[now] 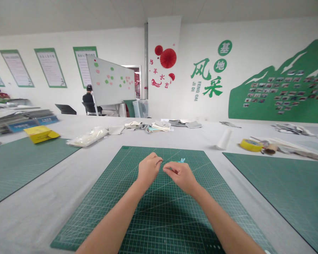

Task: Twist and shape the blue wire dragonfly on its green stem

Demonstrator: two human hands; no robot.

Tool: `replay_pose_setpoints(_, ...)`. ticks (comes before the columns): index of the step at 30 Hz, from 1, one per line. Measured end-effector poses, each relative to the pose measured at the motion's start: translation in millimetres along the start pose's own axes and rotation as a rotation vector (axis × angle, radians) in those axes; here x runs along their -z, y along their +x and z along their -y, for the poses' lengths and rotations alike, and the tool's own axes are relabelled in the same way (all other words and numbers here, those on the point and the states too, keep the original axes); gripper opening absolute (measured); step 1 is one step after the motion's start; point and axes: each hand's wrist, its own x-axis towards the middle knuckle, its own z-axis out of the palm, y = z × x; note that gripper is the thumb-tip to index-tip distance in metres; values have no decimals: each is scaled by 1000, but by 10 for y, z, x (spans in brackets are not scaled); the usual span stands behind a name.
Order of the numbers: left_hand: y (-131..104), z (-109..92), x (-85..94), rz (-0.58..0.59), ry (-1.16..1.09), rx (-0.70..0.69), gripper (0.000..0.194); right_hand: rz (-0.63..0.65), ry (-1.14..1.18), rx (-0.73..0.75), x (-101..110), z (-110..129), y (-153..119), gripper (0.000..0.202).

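Observation:
Both of my hands hover close together above a green cutting mat (106,197) with a white grid. My left hand (149,169) is closed in a pinch, fingertips pointing right. Facing it, my right hand (182,175) also pinches, thumb against forefinger. A narrow gap separates the two sets of fingertips. Whatever they hold, if anything, is too small to make out. Just beyond my right hand a small light-blue object (182,160) shows, partly hidden by the hand; its kind is unclear.
More cutting mats lie to the left (29,165) and right (281,190). Behind are a yellow box (41,134), a plastic-wrapped packet (88,137), fabric scraps (161,126), a white roll (224,139) and yellow tape (251,145). A person (88,97) sits by a whiteboard (113,83).

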Motion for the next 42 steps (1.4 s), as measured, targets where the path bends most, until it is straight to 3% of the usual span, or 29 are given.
replay_pose_setpoints(7,11,-28,20,139,9,-221,20,-196,-29,-41,179,-80,11,19)
replay_pose_setpoints(12,18,-44,79,222,-68,-296,20,-277,-31,-76,241,-201,29,19)
replay_pose_setpoints(17,35,-63,113,267,-202,-284,19,-290,-34,-130,267,-326,47,22)
replay_pose_setpoints(24,59,-121,199,334,-597,-183,13,-273,49,-234,331,-523,60,27)
replay_pose_setpoints(32,88,-60,135,167,-718,-28,12,-167,184,-290,66,-702,81,25)
replay_pose_setpoints(42,104,83,41,-128,-604,197,15,-4,-15,-181,-152,-368,18,17)
